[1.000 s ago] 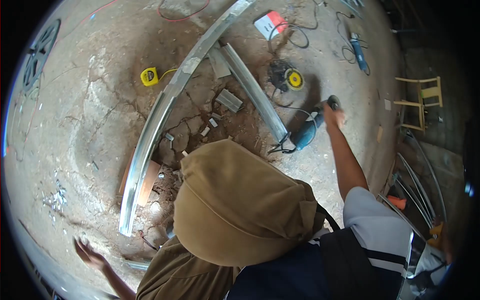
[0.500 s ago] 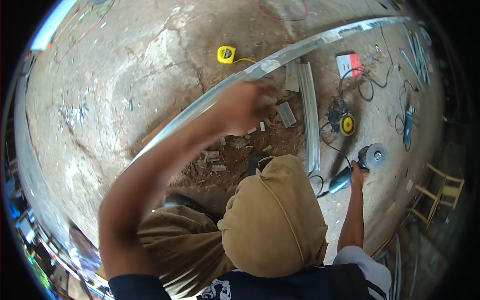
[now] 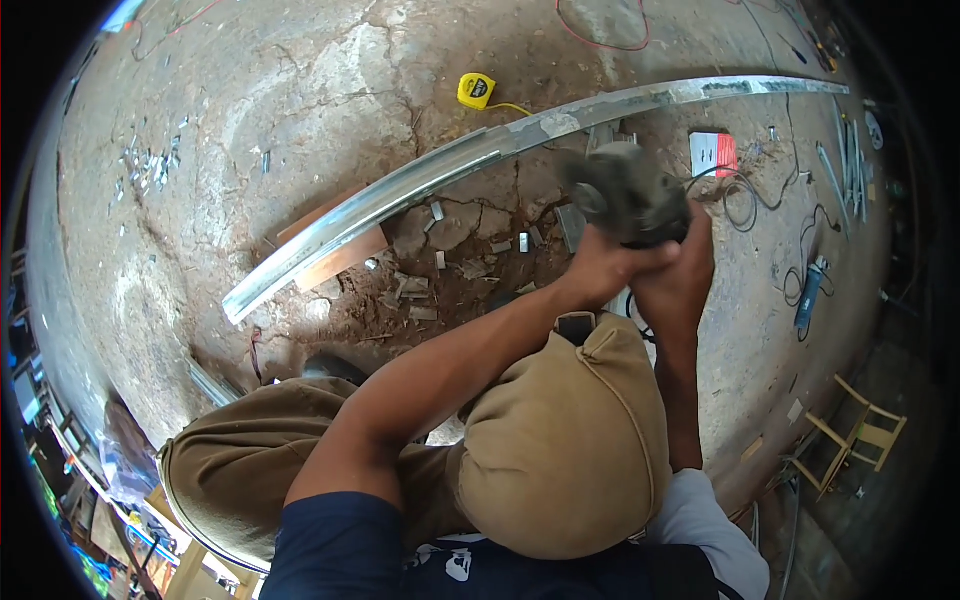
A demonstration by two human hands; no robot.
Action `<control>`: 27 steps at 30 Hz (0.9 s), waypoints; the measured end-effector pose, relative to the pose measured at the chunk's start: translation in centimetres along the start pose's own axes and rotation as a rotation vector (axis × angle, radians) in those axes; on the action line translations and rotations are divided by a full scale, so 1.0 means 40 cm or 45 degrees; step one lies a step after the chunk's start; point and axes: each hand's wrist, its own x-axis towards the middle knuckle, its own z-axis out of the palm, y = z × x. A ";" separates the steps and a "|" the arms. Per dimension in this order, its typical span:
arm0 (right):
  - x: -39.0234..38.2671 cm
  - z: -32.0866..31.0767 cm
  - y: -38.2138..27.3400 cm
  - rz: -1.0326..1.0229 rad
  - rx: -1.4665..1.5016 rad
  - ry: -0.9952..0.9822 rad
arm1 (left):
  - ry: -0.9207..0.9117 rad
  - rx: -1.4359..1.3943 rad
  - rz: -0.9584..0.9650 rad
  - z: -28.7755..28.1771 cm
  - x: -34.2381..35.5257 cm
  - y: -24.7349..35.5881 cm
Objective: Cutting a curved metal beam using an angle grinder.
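Observation:
Both hands are closed on a dark, motion-blurred angle grinder point(image 3: 620, 185), held above my raised knee in brown trousers. My left hand point(image 3: 610, 265) grips it from below on the left; my right hand point(image 3: 675, 275) wraps it on the right. Beyond it a long, slightly curved metal channel point(image 3: 420, 175) lies across the floor, its left part over a reddish board point(image 3: 350, 260). Small cut metal and rubble pieces point(image 3: 420, 285) lie in the broken patch of floor beneath. A yellow tape measure point(image 3: 475, 92) sits beyond the channel with its tape out.
A red-and-white packet point(image 3: 712, 155) and cords lie right of the grinder. Further right are metal rods point(image 3: 850, 170), a blue power tool point(image 3: 810, 300) and a wooden chair-like frame point(image 3: 855, 430). Metal scraps point(image 3: 150, 160) are scattered at left, with assorted clutter point(image 3: 130, 470) at lower left.
The grinder has risen from the floor at right to over my knee. My left hand has moved from reaching over the channel onto the grinder, joining my right. The view has shifted.

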 end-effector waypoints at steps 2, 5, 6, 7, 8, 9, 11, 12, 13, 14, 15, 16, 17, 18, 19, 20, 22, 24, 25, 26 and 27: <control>-0.025 -0.008 -0.039 0.104 0.157 -0.149 | 0.095 -0.068 0.143 -0.027 -0.023 0.031; -0.112 -0.012 0.025 0.363 0.480 -0.465 | 0.091 -0.118 -0.060 -0.117 -0.034 0.063; -0.154 -0.002 0.075 0.484 0.652 -0.565 | 0.054 -0.055 -0.015 -0.139 -0.017 0.050; -0.201 -0.013 0.108 0.586 0.740 -0.669 | 0.029 -0.085 -0.032 -0.124 -0.001 0.053; -0.233 -0.032 0.135 0.691 0.830 -0.769 | -0.022 -0.163 -0.087 -0.109 0.015 0.055; -0.241 -0.026 0.134 0.697 0.846 -0.775 | -0.036 -0.198 -0.131 -0.116 0.011 0.072; -0.252 -0.017 0.127 0.850 0.987 -0.779 | -0.047 -0.108 -0.109 -0.125 0.001 0.075; -0.220 -0.023 0.145 0.855 0.969 -1.012 | -0.065 -0.057 -0.070 -0.130 -0.005 0.075; -0.181 -0.022 0.124 0.855 0.972 -1.011 | -0.088 -0.012 -0.031 -0.131 -0.006 0.074; -0.141 -0.028 0.093 0.620 0.990 -0.863 | -0.087 -0.012 -0.036 -0.126 -0.007 0.074; -0.114 -0.023 0.076 0.385 0.999 -0.715 | -0.088 0.071 0.005 -0.121 -0.007 0.074; -0.099 -0.016 0.086 0.386 0.991 -0.718 | -0.091 0.147 0.048 -0.108 -0.004 0.072; -0.088 -0.007 0.100 0.481 1.167 -0.805 | -0.089 0.138 0.051 -0.099 0.002 0.073; -0.083 -0.004 0.106 0.578 1.342 -0.892 | -0.121 0.185 0.065 -0.093 0.013 0.075; -0.080 0.004 0.095 0.570 1.346 -0.911 | -0.141 0.245 0.083 -0.096 0.018 0.079; -0.079 0.012 0.073 0.535 1.091 -0.826 | -0.124 0.248 0.094 -0.096 0.021 0.074; -0.077 0.016 0.025 0.453 0.707 -0.587 | 0.107 0.556 0.267 -0.085 0.028 0.071; -0.076 0.026 0.011 0.427 0.654 -0.552 | 0.177 0.698 0.337 -0.078 0.027 0.080; -0.078 0.033 0.003 0.408 0.611 -0.513 | 0.245 0.850 0.399 -0.074 0.024 0.091; -0.080 0.035 -0.006 0.407 0.611 -0.517 | 0.248 0.849 0.399 -0.068 0.024 0.100; -0.081 0.033 -0.018 0.437 0.622 -0.495 | 0.256 0.832 0.393 -0.060 0.027 0.106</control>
